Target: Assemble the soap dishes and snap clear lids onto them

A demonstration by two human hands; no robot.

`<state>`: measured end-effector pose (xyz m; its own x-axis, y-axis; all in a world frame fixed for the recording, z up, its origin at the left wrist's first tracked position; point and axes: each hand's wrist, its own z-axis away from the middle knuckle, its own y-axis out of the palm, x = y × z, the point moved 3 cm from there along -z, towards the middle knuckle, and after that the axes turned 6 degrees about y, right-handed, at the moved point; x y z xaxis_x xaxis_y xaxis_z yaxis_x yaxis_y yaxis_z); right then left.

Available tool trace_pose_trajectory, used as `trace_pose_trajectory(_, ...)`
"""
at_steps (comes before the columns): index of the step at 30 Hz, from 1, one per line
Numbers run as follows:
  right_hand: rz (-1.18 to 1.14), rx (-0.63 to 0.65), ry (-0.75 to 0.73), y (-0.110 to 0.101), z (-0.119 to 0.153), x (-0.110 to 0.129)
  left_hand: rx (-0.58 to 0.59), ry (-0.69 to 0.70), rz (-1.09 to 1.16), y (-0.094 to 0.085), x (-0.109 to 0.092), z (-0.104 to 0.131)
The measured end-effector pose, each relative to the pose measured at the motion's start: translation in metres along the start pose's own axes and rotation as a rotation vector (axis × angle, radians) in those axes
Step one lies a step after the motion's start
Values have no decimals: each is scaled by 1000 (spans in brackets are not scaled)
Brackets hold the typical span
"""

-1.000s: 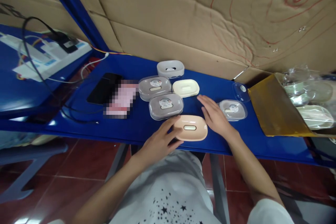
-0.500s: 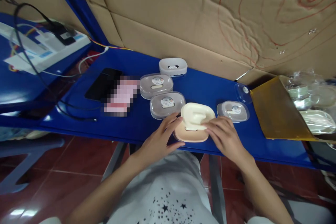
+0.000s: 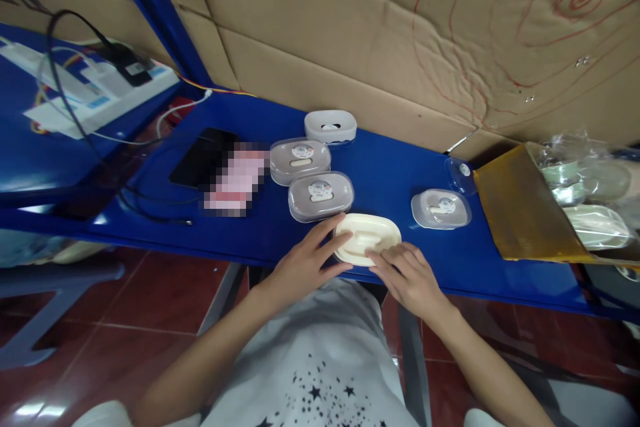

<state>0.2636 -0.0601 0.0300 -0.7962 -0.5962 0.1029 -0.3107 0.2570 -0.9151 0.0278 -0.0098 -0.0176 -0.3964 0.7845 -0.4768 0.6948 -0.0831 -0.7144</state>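
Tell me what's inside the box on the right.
The box holds pale items in clear plastic, including a wrapped oval one near the front. Anything beneath them is covered.

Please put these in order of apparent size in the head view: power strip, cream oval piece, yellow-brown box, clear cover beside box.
Largest to smallest:
1. Yellow-brown box
2. Power strip
3. Cream oval piece
4. Clear cover

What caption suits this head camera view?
Both hands touch a cream oval dish on a blue table.
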Motion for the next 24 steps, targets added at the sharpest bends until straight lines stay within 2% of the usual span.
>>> trace_pose_trajectory(5, -197, 100, 80, 0, -1, -8, 13, 32, -47, 3, -1, 2)
trace_pose_trajectory(10, -310, 157, 111, -3, -5, -16, 54, -15, 12, 2, 0, 4)
trace_pose_trajectory(14, -335, 57, 137, -13, -4, -28, 140, -80, 59, 1, 0, 2)
trace_pose_trajectory(17, -281, -45, 223, -16, 2, -43, 182, -115, 74, 2, 0, 1)
trace_pose_trajectory(20, -254, -110, 338, -9, 9, -58, 166, -101, 64, 3, -1, 0)
trace_pose_trajectory(24, -261, -106, 434, 6, 9, -72, 144, -86, 80, 2, -1, 0)
